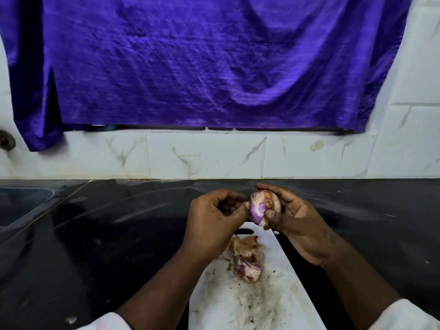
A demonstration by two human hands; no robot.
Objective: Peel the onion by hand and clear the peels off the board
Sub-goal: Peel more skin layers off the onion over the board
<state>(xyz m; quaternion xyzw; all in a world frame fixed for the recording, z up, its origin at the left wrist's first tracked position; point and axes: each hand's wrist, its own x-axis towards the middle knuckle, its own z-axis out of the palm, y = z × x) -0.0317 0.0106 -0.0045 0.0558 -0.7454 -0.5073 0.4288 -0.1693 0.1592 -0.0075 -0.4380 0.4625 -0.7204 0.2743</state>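
A small purple onion (260,208), partly bared with papery brown skin still on its top, is held above the far end of the white cutting board (273,303). My right hand (295,220) cups it, thumb pressed on its front. My left hand (214,217) has its fingers curled, and thumb and fingertips pinch the skin at the onion's left side. A heap of torn brown and purple peels (245,258) lies on the board below my hands.
The board lies on a black stone counter (107,234), with dark crumbs scattered over its near half. A white tiled wall (204,156) runs behind the counter. A large purple cloth (202,63) hangs above. A sink basin (21,203) sits at far left.
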